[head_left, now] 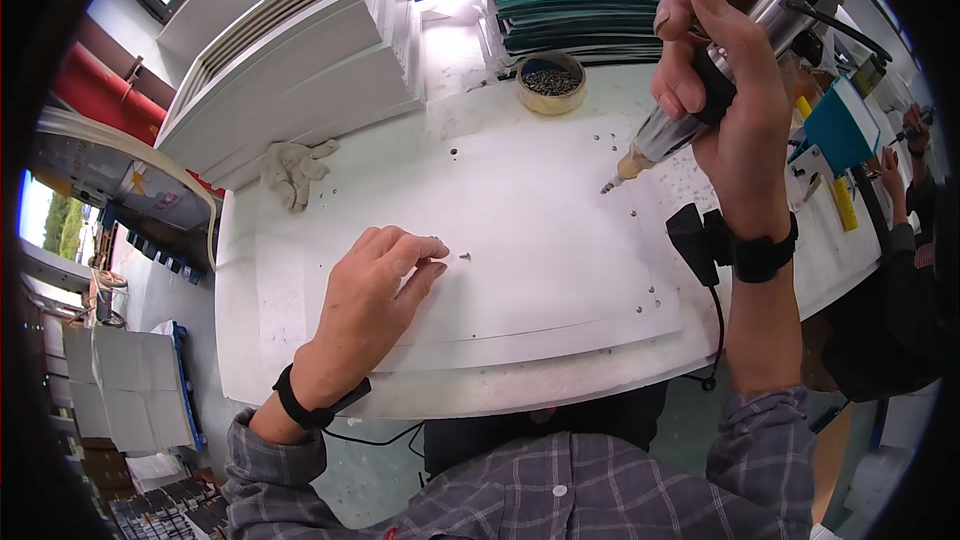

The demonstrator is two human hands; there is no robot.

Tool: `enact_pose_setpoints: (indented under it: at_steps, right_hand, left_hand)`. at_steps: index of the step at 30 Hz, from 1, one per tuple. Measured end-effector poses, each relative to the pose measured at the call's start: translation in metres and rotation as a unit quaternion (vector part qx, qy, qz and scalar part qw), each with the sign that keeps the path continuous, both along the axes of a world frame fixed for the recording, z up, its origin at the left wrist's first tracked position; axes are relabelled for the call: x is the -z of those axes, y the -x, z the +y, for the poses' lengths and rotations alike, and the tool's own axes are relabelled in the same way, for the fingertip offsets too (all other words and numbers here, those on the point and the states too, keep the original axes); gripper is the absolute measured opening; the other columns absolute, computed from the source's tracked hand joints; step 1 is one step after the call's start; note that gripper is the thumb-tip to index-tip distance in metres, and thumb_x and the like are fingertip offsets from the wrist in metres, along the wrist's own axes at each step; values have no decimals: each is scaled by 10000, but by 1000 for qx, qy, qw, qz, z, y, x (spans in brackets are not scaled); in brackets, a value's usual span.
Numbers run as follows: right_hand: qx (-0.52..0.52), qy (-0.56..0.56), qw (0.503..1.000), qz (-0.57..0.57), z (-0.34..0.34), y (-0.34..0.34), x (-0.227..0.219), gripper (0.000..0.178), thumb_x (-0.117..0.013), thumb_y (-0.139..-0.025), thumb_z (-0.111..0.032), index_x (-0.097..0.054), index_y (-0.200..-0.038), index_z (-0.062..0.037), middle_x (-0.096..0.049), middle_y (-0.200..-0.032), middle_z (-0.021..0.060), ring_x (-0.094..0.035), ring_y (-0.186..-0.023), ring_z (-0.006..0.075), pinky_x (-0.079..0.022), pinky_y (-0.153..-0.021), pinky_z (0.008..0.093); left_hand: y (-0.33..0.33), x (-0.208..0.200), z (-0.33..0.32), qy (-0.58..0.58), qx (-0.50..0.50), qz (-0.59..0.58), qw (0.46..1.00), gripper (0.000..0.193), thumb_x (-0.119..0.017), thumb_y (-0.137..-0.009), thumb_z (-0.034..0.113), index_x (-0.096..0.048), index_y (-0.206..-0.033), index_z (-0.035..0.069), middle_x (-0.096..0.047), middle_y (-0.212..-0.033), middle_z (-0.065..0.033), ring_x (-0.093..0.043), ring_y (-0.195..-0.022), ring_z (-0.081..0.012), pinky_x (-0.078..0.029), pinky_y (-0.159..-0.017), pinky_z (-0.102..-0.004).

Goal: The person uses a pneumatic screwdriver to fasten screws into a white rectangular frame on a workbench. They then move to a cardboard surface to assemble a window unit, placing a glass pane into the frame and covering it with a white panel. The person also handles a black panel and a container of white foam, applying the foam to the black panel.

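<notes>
My left hand [378, 275] hovers low over a white sheet [540, 290] on the table, thumb and forefinger slightly parted. Just beyond its fingertips a small screw [465, 256] lies on the sheet. Raised at the right, my right hand [735, 100] is wrapped round a silver power screwdriver [672, 133] with a dark grip. Its bit [606, 188] slants down and to the left above the sheet's right part. Several small screws are scattered along that right side. Whether the bit touches the sheet I cannot tell.
A round tub of screws [552, 90] stands at the back, before stacked green-edged sheets [590, 15]. A crumpled pale glove [294, 174] lies near the white panels [300, 70] at the left. A teal box [838, 125] and another person's hand [891, 175] are at the right.
</notes>
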State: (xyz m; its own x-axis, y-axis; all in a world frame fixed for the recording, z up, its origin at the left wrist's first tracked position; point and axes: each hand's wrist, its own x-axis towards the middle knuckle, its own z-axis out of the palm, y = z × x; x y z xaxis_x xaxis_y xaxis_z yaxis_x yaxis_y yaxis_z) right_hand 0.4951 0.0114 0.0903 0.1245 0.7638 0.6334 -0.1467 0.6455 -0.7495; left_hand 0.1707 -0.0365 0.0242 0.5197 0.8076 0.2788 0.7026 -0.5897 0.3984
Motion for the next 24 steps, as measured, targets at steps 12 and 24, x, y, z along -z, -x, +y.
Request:
enact_pose_setpoints:
  at_steps: [12, 24]
  right_hand:
    - [-104, 32, 986, 124, -33, 33, 6, 246, -533, -1065, -284, -571, -1144, -55, -594, -880, 38, -474, -496, 46, -444, -472, 240]
    - [-174, 26, 959, 221, -53, 70, 14, 262, -427, -1116, -280, -540, -1184, -53, -571, -884, 20, -434, -484, 53, -430, -432, 243]
  left_hand:
    - [-25, 18, 3, -126, 44, 94, 987, 168, -782, -833, 42, -641, -923, 58, -638, -843, -74, -619, -805, -266, -533, -696, -381]
    - [-9, 21, -48, 329, -29, -352, 876, 137, -691, -968, 14, -555, -985, 20, -677, -997, -79, -647, -880, -102, -549, -786, -260]
